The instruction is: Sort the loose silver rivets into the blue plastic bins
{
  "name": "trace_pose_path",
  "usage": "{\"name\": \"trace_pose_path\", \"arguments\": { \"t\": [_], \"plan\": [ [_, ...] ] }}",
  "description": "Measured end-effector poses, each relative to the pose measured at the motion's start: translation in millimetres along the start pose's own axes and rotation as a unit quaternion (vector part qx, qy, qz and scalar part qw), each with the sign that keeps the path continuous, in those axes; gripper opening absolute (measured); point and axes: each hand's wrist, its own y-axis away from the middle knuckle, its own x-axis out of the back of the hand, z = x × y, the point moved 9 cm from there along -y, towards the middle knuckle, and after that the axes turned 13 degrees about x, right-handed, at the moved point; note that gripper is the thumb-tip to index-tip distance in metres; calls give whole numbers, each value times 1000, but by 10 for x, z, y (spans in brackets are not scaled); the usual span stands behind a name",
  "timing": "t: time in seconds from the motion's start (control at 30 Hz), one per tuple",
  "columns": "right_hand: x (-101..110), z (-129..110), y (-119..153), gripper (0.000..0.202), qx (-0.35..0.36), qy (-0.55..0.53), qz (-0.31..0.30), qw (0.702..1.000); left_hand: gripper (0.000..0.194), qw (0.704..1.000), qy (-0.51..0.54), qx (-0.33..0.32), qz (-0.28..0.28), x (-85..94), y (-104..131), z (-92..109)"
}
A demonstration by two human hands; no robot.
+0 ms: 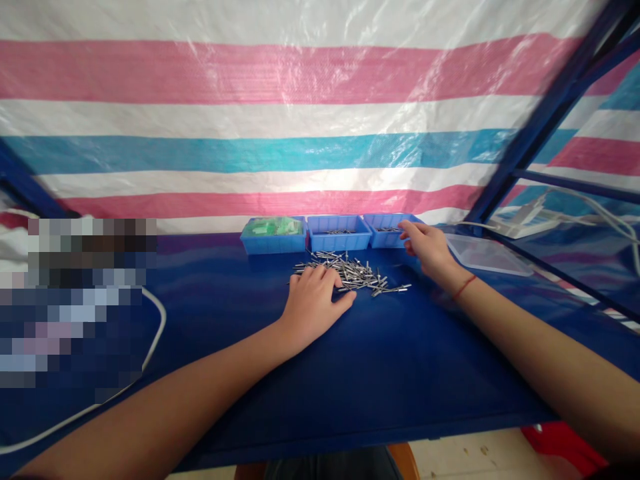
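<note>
A loose pile of silvery rivets (357, 272), thin metal pins with a thicker end, lies on the dark blue tabletop (380, 360). My left hand (313, 303) rests palm down at the pile's near left edge, fingers slightly bent over the rivets and thumb spread apart. Above the front of the right blue bin (393, 220) hovers my right hand (427, 250), its fingers curled together near the thumb. Whatever its fingertips hold, if anything, is too small to make out. Rivets also lie in that bin and in the middle blue bin (340, 241).
Left in the row, a blue bin (274, 245) holds green plastic packets (275, 227). A clear plastic lid (487, 255) lies on the right by a blue metal frame (540, 127). A white cable (163, 320) curves along the left. Striped sheeting (260, 153) hangs behind.
</note>
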Motion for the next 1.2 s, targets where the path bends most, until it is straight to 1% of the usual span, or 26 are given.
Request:
{"name": "trace_pose_path", "arguments": {
  "t": [0.17,0.23,0.37,0.5,0.57,0.8,0.9,1.0,1.1,1.2],
  "plan": [
    [-120,-104,96,14,4,-14,-29,999,24,1000,-9,5,-18,-35,-3,-19],
    [-188,-175,149,16,20,-11,-52,998,23,1000,-9,4,-12,-32,-3,-22],
    [-341,-321,267,20,55,5,-115,992,30,1000,-24,-14,8,-12,0,7],
    [-460,-438,369,22,92,22,-161,983,24,999,-39,-21,-7,-37,-5,15],
    [-513,-478,415,24,110,36,-182,976,22,999,-44,-25,-5,-27,-9,19],
    [-651,-537,573,25,149,70,-237,958,15,999,-40,-32,-4,-11,-25,10],
    [-717,-586,654,21,168,66,-267,947,13,999,-14,-29,-7,-9,-35,-4],
    [-799,-655,767,18,181,46,-315,931,10,999,46,-15,2,34,-59,-41],
    [-866,-711,884,17,172,22,-358,917,7,993,119,-7,13,83,-85,-81],
    [-893,-777,958,16,164,1,-371,914,7,985,172,-3,19,110,-104,-113]
  ]
}}
